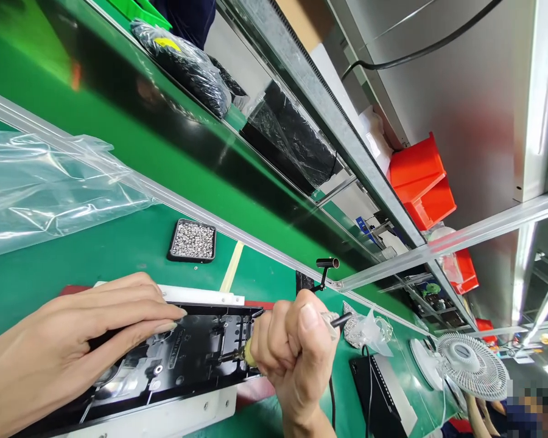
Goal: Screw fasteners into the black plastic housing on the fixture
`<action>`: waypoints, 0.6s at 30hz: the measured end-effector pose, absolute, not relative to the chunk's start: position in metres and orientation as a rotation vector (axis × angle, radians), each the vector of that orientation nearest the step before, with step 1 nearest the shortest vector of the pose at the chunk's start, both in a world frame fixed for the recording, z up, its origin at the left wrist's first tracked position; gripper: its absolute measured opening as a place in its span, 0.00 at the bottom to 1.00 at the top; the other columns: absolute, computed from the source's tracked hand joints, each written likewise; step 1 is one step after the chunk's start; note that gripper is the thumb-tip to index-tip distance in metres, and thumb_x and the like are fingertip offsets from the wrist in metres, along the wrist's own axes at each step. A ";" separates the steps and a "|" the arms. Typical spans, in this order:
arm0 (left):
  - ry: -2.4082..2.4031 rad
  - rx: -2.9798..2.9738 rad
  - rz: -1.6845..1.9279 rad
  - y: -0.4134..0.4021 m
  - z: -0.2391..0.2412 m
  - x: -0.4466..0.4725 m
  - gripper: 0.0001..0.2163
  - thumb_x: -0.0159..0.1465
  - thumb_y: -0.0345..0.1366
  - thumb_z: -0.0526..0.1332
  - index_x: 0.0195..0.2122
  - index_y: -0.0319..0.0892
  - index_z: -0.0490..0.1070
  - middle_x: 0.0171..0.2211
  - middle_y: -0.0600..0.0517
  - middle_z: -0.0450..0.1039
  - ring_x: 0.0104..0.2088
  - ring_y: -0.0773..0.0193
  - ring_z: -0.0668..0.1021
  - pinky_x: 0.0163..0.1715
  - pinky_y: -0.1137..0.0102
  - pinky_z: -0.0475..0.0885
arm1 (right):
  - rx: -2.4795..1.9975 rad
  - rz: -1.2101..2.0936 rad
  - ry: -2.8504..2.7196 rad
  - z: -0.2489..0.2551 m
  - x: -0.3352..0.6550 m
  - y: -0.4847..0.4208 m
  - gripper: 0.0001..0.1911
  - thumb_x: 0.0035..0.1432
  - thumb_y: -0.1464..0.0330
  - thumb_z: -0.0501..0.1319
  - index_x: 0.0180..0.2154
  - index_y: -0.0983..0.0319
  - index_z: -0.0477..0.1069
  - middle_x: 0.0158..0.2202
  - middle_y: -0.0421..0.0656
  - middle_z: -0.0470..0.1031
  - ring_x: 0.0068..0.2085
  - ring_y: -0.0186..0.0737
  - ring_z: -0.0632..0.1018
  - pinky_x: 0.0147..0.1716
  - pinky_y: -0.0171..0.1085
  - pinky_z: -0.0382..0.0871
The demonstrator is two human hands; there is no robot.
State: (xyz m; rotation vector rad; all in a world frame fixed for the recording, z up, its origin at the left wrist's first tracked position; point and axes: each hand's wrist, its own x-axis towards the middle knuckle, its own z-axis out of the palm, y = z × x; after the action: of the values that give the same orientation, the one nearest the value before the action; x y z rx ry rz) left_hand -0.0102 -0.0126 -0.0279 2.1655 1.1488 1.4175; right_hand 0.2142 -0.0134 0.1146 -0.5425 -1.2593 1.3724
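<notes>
Down on the green counter [119, 243], a long black plastic housing panel [182, 359] lies on a white support plate [196, 296], close to the near edge. The left hand [73, 340] lies flat on the panel's left part, fingers [164, 313] stretched out and pressing down, gripping nothing. The right hand [292, 353] is a closed fist around a slim powered screwdriver with a yellow collar [248, 351], its bit set low against the panel's right end. Judging from this, the bit could skid off the screw head and scratch the plastic if the tool tilts, and the panel could shift if the flat hand eases its pressure; the left fingertips also lie fairly near the bit. Beyond the panel, well apart, a small black tray [192, 241] holds a dense bed of tiny silver screws. A crumpled clear plastic bag [41, 188] lies to the left; what it holds cannot be told. To the right, a small clear bag [368, 331] seems to hold metallic parts. Red plastic bins [422, 182] sit on the shelf, contents hidden.
</notes>
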 end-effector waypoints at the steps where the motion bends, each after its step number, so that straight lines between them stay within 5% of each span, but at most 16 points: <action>1: 1.143 2.167 1.405 -0.014 -0.022 -0.008 0.09 0.80 0.39 0.57 0.55 0.62 0.73 0.46 0.64 0.75 0.49 0.68 0.78 0.49 0.70 0.73 | -0.549 1.372 -1.265 0.115 0.214 -0.014 0.28 0.74 0.60 0.61 0.24 0.58 0.51 0.16 0.29 0.50 0.16 0.25 0.51 0.15 0.27 0.52; 18: 1.139 2.190 1.349 -0.021 0.000 -0.004 0.09 0.82 0.38 0.53 0.54 0.58 0.71 0.45 0.63 0.75 0.49 0.69 0.75 0.53 0.71 0.70 | -0.555 1.346 -1.277 0.114 0.212 -0.017 0.29 0.73 0.60 0.61 0.24 0.59 0.50 0.16 0.29 0.49 0.15 0.24 0.49 0.16 0.27 0.50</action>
State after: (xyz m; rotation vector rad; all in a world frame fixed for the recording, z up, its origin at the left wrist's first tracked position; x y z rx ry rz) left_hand -0.0038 -0.0209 -0.0001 2.1904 1.1387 1.3490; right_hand 0.2115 -0.0166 0.1141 -0.5546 -1.2767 1.3462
